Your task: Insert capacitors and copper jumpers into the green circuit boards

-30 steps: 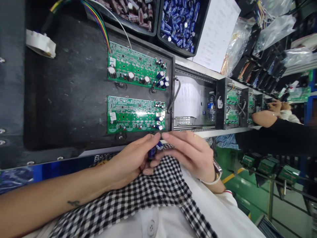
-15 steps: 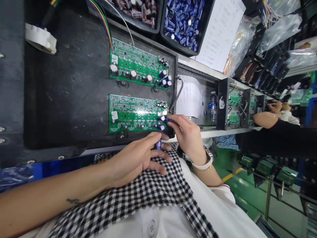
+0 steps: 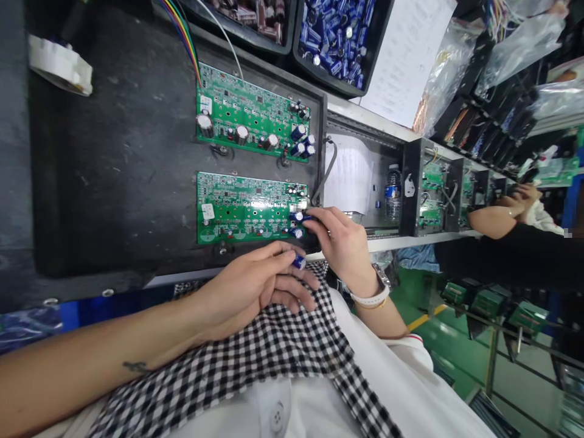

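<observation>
Two green circuit boards lie on a black pallet [image 3: 114, 164]: a far board [image 3: 250, 115] and a near board [image 3: 246, 208]. My right hand [image 3: 340, 243] pinches a small blue capacitor [image 3: 305, 217] against the right end of the near board, beside other blue capacitors standing there. My left hand [image 3: 249, 286] rests over my checked apron below the pallet's edge and holds another blue capacitor [image 3: 299, 261] at its fingertips.
Bins of brown capacitors [image 3: 246, 15] and blue capacitors [image 3: 335, 39] stand behind the pallet, with coloured wires [image 3: 182, 33] running to the far board. A paper sheet [image 3: 406, 61], a water bottle [image 3: 391, 194] and more pallets follow to the right, where another person's arm [image 3: 497, 222] works.
My right hand left my left hand and carried one blue capacitor up to the near board's right end. My left hand stayed put, keeping one capacitor.
</observation>
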A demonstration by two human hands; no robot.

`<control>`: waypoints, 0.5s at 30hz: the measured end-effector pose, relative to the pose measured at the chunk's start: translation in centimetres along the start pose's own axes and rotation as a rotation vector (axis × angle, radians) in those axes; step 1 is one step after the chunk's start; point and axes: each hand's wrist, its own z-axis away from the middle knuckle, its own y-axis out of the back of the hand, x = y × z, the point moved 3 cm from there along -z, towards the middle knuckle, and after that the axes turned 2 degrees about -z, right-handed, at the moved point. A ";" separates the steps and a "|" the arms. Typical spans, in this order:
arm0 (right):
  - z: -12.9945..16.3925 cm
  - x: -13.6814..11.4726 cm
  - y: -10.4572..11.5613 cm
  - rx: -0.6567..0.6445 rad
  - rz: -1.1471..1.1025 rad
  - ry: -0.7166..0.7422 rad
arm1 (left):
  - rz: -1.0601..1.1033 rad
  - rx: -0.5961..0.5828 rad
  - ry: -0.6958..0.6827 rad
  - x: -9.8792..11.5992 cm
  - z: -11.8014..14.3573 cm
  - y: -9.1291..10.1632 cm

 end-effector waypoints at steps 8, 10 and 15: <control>1.2 -0.6 0.2 0.111 -0.144 0.024 | -0.065 0.070 0.002 0.2 -0.4 0.3; 1.7 -1.8 1.2 0.108 -0.261 0.033 | -0.085 0.080 -0.024 -0.4 -0.5 0.1; 2.9 -3.9 3.3 0.100 -0.479 0.170 | -0.347 0.010 -0.089 0.7 1.5 -0.9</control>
